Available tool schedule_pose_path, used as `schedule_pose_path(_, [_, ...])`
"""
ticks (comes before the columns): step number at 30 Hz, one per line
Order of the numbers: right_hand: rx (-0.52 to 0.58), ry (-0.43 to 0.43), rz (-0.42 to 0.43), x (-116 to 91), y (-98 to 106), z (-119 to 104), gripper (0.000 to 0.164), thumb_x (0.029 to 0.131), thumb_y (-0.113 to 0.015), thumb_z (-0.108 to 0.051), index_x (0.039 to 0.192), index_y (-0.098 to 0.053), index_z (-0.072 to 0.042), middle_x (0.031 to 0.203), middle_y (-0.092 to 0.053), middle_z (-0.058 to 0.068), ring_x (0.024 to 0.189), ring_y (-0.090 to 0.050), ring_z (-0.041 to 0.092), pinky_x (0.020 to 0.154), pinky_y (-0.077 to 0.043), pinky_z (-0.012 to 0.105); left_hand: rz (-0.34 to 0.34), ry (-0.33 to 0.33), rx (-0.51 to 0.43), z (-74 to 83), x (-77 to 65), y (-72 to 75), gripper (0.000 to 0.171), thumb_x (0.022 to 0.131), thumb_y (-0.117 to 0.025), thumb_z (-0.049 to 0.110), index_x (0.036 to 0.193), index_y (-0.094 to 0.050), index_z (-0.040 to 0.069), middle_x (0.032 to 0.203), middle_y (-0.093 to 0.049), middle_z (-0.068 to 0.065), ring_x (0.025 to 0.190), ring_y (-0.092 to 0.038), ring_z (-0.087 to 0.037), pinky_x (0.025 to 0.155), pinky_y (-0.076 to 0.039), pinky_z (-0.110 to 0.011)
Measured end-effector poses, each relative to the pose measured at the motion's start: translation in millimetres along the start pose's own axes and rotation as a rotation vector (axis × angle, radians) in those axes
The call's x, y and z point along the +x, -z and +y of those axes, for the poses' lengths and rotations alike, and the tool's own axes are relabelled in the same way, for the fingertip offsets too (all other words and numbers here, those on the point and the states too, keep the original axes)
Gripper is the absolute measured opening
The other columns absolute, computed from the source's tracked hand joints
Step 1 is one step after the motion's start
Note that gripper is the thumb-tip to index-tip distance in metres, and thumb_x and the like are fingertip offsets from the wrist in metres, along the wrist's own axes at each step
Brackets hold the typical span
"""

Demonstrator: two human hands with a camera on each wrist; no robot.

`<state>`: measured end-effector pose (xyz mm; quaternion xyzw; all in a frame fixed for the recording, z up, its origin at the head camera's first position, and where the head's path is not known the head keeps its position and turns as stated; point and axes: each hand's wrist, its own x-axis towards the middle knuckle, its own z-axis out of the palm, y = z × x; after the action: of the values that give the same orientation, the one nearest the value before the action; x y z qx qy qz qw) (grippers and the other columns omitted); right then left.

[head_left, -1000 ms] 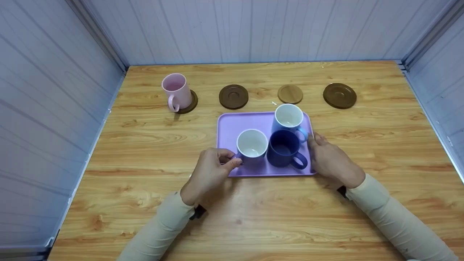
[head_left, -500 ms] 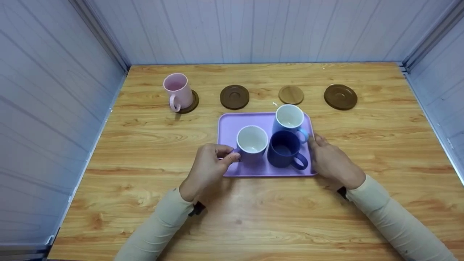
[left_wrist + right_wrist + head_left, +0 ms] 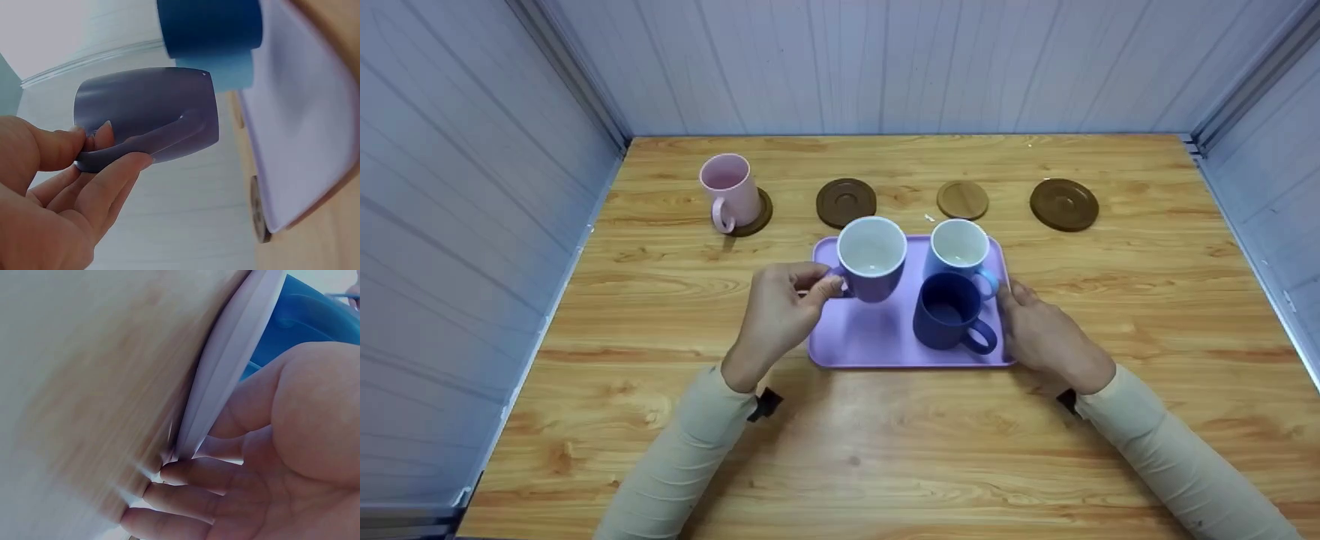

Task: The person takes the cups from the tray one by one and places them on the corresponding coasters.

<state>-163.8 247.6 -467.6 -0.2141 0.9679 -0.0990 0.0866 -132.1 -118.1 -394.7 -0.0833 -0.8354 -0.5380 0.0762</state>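
Head view: the handle of a purple mug (image 3: 876, 287) is pinched between the thumb and curled fingers of the left hand (image 3: 778, 306). The mug is held roughly upright above a lilac tray (image 3: 840, 349), its base raised clear of the surface. Its body is placed just to the right of the fingertips, with the white-lined opening facing up. By the left wrist camera, the handle (image 3: 180, 127) is seen crossed by the thumb on one side and by fingers on the other, with one fingertip visible between handle and mug body.

The right hand (image 3: 1048, 334) is laid along the tray's right edge. Its fingers are extended nearly straight, as shown by the right wrist camera, and the rim is touched by them. Just beside these fingers, on the tray, is set a light blue mug (image 3: 936, 262), its handle pointed toward the hand; a dark blue mug (image 3: 937, 331) is stood nearer the person, its handle also turned to the right.

Beyond the tray, a row is formed on the wooden table (image 3: 840, 457) by two dark brown coasters (image 3: 847, 202) with a paler coaster (image 3: 962, 199) between them. Farther left, a pink mug (image 3: 744, 201) is rested upright on another dark coaster (image 3: 766, 214).
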Motion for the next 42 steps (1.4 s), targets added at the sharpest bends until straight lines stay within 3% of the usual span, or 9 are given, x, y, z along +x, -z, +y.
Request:
schedule_pose_path(4, [-0.021, 0.031, 0.045, -1, 0, 0, 0.056, 0.101, -0.047, -0.007, 0.152, -0.037, 0.015, 0.150, -0.041, 0.042, 0.137, -0.044, 0.058, 0.103, -0.044, 0.070, 0.061, -0.026, 0.007, 9.8, 9.3, 5.5, 0.009, 0.092, -0.078, 0.011, 0.094, -0.083, 0.004, 0.083, -0.079, -0.002, 0.074, -0.071, -0.010, 0.059, -0.051, -0.022])
schedule_pose_path(10, [-0.014, 0.020, 0.038, 1, -2, 1, 0.057, 0.099, -0.047, -0.006, 0.152, -0.037, 0.014, 0.150, -0.040, 0.043, 0.138, -0.043, 0.058, 0.105, -0.043, 0.069, 0.124, -0.015, 0.022, 22.9, 22.3, 12.4, 0.011, 0.094, -0.076, 0.011, 0.097, -0.084, 0.005, 0.085, -0.079, -0.001, 0.077, -0.073, -0.011, 0.060, -0.052, -0.022])
schedule_pose_path(21, [-0.005, -0.010, 0.006, 2, -2, 1, 0.058, 0.101, -0.045, -0.008, 0.154, -0.035, 0.013, 0.154, -0.036, 0.042, 0.140, -0.040, 0.057, 0.108, -0.039, 0.070, 0.224, -0.060, 0.026, 38.2, 36.5, 20.4, 0.010, 0.095, -0.075, 0.011, 0.095, -0.083, 0.006, 0.084, -0.079, 0.001, 0.078, -0.072, -0.012, 0.067, -0.052, -0.025])
schedule_pose_path(31, [0.008, -0.003, 0.009, 0, -2, 1, 0.062, 0.099, -0.049, -0.007, 0.155, -0.033, 0.013, 0.155, -0.034, 0.041, 0.140, -0.039, 0.059, 0.109, -0.039, 0.068, 0.303, -0.107, -0.007, 45.1, 51.8, 16.8, 0.011, 0.096, -0.073, 0.009, 0.093, -0.082, 0.003, 0.088, -0.080, -0.003, 0.081, -0.074, -0.013, 0.065, -0.054, -0.024])
schedule_pose_path(36, [0.011, 0.003, 0.018, 0, -2, 1, 0.062, 0.100, -0.049, -0.009, 0.155, -0.032, 0.014, 0.155, -0.034, 0.041, 0.140, -0.039, 0.060, 0.109, -0.039, 0.069, 0.349, -0.105, -0.033, 44.8, 60.6, 14.7, 0.011, 0.096, -0.073, 0.008, 0.095, -0.082, 0.001, 0.087, -0.080, -0.007, 0.082, -0.075, -0.017, 0.069, -0.056, -0.025])
schedule_pose_path(42, [0.002, 0.001, 0.015, 0, -1, 1, 0.062, 0.100, -0.049, -0.010, 0.155, -0.032, 0.014, 0.156, -0.034, 0.040, 0.141, -0.038, 0.059, 0.107, -0.040, 0.070, 0.425, -0.074, -0.022, 41.7, 72.4, 11.9, 0.011, 0.095, -0.074, 0.009, 0.093, -0.082, 0.003, 0.086, -0.079, -0.004, 0.078, -0.073, -0.012, 0.067, -0.054, -0.023])
